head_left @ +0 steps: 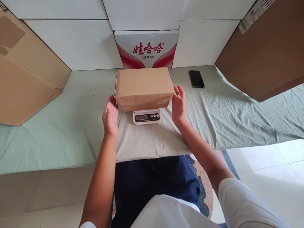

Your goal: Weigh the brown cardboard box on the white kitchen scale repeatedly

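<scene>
A closed brown cardboard box (145, 83) rests on a small white kitchen scale (146, 122), whose front with a grey display and several buttons shows below it. The scale's platform is hidden under the box. At the box's left side is my left hand (110, 116), fingers stretched out together, palm turned inward. My right hand (179, 104) is held upright by the right side, its fingers extended and slightly spread. The fingertips of both hands are at or very close to the cardboard; whether they touch it I cannot tell.
Behind the box stands a white and red carton (147, 41) against white panels. A black phone (196, 79) lies to the right on the pale green cloth (78, 126). Large cardboard pieces flank the table at left (30, 72) and right (263, 53).
</scene>
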Motion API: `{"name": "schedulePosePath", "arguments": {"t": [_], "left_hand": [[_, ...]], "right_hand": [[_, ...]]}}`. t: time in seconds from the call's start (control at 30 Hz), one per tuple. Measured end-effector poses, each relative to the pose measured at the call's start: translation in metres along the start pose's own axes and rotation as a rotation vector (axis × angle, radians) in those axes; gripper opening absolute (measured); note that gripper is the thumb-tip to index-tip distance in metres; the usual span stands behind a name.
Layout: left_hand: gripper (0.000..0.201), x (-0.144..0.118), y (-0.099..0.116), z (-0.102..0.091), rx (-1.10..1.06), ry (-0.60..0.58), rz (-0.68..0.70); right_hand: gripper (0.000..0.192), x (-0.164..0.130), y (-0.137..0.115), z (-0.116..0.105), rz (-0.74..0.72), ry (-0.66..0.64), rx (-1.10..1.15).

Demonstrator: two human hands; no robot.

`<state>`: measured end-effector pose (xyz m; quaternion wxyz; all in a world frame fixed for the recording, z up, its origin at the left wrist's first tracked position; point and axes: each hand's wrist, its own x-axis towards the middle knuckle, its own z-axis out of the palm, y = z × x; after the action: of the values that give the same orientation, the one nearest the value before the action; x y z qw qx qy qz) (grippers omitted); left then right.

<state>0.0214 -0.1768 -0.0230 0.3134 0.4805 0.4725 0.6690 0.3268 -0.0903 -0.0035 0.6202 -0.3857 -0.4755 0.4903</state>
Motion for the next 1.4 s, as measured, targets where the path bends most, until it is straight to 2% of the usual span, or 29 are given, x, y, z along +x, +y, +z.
{"name": "schedulePosePath", "arguments": {"t": [0.33, 0.7, 1.0, 1.4], "left_hand": [[0.09, 0.0, 0.002, 0.001, -0.006, -0.001, 0.002], [0.092, -0.001, 0.005, 0.004, 0.003, 0.002, -0.001], [0.092, -0.003, 0.014, 0.007, 0.011, 0.027, -0.033], [0.09, -0.003, 0.007, 0.005, 0.039, -0.001, 0.001]], "right_hand": [[0.077, -0.001, 0.0, 0.0, -0.015, -0.013, 0.026], [0.081, 0.001, 0.003, 0.001, -0.017, -0.028, -0.003], [0.072, 0.0, 0.001, 0.002, 0.006, -0.013, 0.108], [0.067, 0.0, 0.007, 0.004, 0.012, -0.008, 0.096]]}}
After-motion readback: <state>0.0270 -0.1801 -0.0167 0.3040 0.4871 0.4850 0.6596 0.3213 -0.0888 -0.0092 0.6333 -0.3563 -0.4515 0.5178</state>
